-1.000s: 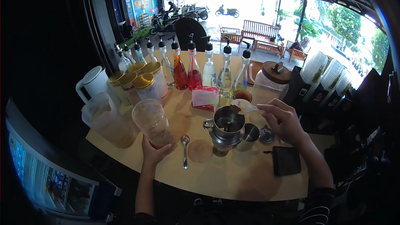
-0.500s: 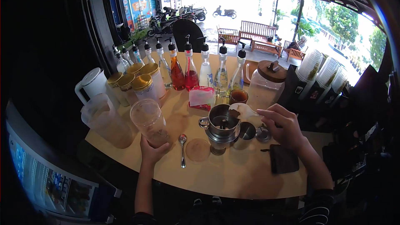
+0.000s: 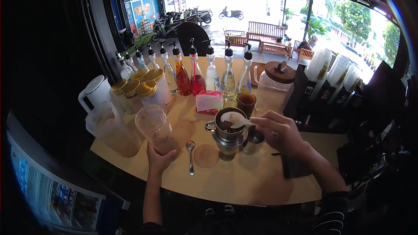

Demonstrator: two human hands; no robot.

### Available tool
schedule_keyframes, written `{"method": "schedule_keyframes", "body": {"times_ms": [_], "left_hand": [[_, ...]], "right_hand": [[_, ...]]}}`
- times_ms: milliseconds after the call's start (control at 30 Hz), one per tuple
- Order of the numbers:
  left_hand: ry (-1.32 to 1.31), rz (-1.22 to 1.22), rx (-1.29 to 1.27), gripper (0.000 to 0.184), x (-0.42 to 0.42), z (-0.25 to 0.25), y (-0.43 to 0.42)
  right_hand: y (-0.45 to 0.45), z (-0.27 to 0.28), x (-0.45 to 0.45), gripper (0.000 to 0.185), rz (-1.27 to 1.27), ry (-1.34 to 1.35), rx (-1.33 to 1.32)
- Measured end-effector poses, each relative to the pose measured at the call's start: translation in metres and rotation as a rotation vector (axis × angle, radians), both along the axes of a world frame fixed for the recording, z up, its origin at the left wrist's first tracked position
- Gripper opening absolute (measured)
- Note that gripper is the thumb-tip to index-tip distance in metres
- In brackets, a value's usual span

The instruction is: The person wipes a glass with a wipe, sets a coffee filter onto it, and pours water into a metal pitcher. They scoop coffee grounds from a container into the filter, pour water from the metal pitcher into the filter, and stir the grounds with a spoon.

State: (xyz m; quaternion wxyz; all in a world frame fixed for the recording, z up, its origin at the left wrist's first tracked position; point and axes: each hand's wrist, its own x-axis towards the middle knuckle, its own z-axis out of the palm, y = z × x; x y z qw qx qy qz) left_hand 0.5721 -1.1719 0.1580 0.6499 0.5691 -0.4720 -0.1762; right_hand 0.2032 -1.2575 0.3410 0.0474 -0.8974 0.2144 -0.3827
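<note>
My left hand [image 3: 161, 158] is wrapped round the lower part of a clear open jar [image 3: 154, 126], which has brown powder near its bottom. Pinched in my right hand [image 3: 278, 132] is the handle of a white scoop [image 3: 235, 120]. The scoop's bowl, with brown powder in it, is over the mouth of a metal drip filter [image 3: 230, 141]. That filter rests on a glass [image 3: 227, 153]. A round lid [image 3: 206, 156] and a metal spoon [image 3: 190, 157] lie between the jar and the filter.
Pump bottles [image 3: 197, 76] line the back, with gold-lidded jars [image 3: 148, 88] at left beside a plastic pitcher [image 3: 111, 126]. A tissue pack [image 3: 209, 102], a brown glass [image 3: 246, 102] and a wooden-lidded jar [image 3: 274, 89] stand behind the filter. Cup stacks [image 3: 319, 64] are at right.
My right hand has moved left with the scoop, bringing its bowl from the filter's right rim to over its opening. My left hand still holds the jar. The view has shifted slightly.
</note>
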Motion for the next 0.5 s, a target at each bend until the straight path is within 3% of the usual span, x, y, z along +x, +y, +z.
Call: {"method": "schedule_keyframes", "body": {"times_ms": [500], "left_hand": [[-0.023, 0.005, 0.004, 0.087, 0.001, 0.0, 0.0]], "right_hand": [[-0.008, 0.006, -0.012, 0.022, -0.123, 0.007, -0.056]]}}
